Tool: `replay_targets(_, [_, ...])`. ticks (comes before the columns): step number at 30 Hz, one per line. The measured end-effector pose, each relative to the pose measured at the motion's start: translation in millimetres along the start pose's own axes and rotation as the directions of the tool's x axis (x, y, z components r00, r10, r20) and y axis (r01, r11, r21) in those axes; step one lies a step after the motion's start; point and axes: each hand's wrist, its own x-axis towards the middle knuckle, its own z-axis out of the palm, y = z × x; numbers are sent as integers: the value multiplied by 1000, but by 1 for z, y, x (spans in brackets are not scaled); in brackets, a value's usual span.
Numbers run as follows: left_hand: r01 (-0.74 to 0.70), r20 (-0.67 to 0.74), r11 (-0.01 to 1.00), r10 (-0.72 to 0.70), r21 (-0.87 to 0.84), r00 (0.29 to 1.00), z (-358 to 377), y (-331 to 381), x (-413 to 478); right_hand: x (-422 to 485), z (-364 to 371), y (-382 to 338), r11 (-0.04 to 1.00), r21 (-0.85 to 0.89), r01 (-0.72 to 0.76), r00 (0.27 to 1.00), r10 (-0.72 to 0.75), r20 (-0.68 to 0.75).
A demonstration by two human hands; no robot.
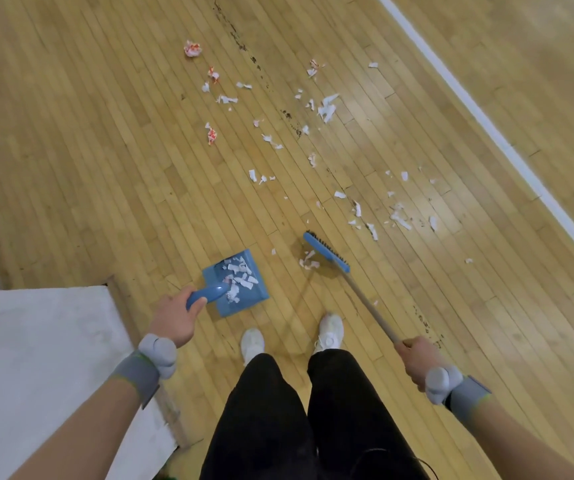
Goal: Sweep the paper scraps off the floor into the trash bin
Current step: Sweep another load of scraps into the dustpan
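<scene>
Head camera. Left hand [174, 318] is curled round the blue handle of the dustpan [235, 292], which sits on the wood floor [105, 168] just ahead of the white shoes [252, 342]. A heap of torn paper lies in its tray. Right hand [417, 358] grips the near end of the broom [327, 251] stick. The blue head is down on the floor right of the dustpan, with a few bits at the bristles. Paper scraps [327, 109] — white, some red-printed — lie scattered beyond the broom, far and right, toward a white line [486, 126]. White mat [36, 341] at near left.

White paper scraps [327, 109] litter the wooden floor [105, 150].
</scene>
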Motion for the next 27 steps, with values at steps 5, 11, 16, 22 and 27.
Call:
replay_targets(5, [-14,28,999,13,48,1000,5,-7,8,2,3,46,982,165,-90,993,102,-62])
replay_targets(11, [-88,35,992,85,92,996,5,-24,24,-1,26,74,911,276,-306,939,337,-74])
replay_targets(16, [-102,102,989,91,107,991,3,-43,37,-17,53,70,825,384,-415,894,448,4])
replay_targets(22, [-142,133,986,131,83,982,-4,-68,45,-42,104,36,723,502,-475,871,468,148])
replay_targets(27, [-121,131,993,120,1,984,-14,-91,55,-55,151,-30,757,517,-399,913,381,147])
